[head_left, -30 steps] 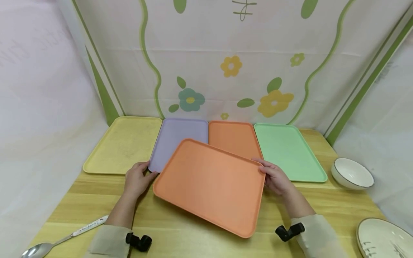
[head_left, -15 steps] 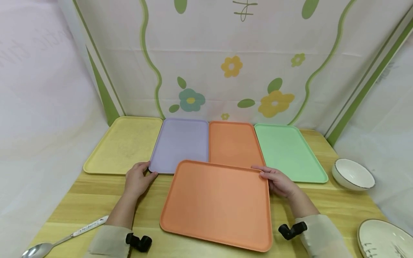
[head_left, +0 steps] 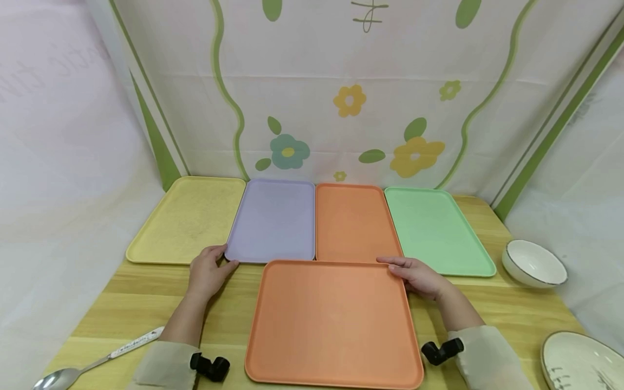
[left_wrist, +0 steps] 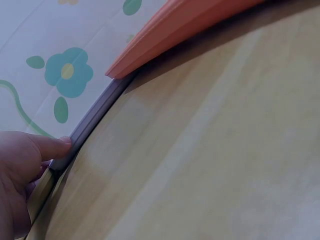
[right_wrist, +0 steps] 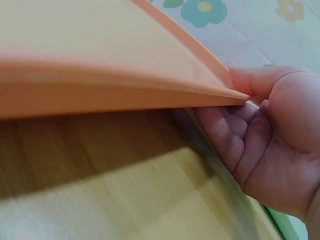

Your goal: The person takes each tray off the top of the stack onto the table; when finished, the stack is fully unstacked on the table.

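My right hand pinches the far right corner of an orange tray, thumb on top and fingers curled beneath, as the right wrist view shows. A shadow under this tray shows it is held above the wooden table. My left hand holds the near left corner of a purple tray, its thumb against the front edge; its other fingers are partly hidden. That tray lies flat between a yellow tray and a second orange tray. A green tray ends the row at right.
A white bowl stands to the right of the green tray. Near the front right corner is a cream plate, partly out of frame. A spoon lies at the front left. A patterned curtain hangs behind the row.
My right hand has brought the orange tray toward me and turned it from slanted to nearly straight, uncovering the purple and second orange trays. My left hand stays at the purple tray's corner.
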`<state>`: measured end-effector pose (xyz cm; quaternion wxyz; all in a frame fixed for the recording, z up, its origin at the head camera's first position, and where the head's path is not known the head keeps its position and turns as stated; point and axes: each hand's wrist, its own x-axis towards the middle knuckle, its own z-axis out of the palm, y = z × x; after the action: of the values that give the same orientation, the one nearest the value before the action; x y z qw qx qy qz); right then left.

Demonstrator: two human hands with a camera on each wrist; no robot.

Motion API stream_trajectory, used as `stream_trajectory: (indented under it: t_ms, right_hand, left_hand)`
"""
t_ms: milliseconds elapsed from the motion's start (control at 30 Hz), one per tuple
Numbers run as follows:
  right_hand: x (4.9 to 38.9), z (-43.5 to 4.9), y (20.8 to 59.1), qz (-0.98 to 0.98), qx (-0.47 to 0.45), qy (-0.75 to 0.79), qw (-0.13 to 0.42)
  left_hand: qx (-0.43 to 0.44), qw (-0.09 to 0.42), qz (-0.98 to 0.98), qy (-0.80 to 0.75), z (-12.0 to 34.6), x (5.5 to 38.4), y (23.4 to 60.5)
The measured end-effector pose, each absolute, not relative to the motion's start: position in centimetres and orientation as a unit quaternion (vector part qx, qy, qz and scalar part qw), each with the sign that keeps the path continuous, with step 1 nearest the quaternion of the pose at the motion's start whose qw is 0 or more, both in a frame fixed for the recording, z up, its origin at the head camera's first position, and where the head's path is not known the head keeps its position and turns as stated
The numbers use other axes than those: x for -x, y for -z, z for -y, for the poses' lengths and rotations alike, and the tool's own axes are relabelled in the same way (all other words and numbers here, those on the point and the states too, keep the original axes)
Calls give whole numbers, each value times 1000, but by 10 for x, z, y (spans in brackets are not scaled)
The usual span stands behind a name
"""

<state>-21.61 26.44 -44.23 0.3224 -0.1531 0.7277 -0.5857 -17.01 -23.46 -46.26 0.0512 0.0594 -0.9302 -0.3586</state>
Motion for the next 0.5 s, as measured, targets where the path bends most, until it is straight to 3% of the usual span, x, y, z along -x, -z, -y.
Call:
stream_trajectory:
  t_ms: [267, 500]
  right_hand:
    - [211, -257, 435, -838, 143, 476, 225]
    - [207, -254, 437, -854, 114, 466, 202]
  left_hand:
    - [-58, 53, 931, 357, 235, 170, 463]
    - [-54, 57, 931, 357, 235, 169, 463]
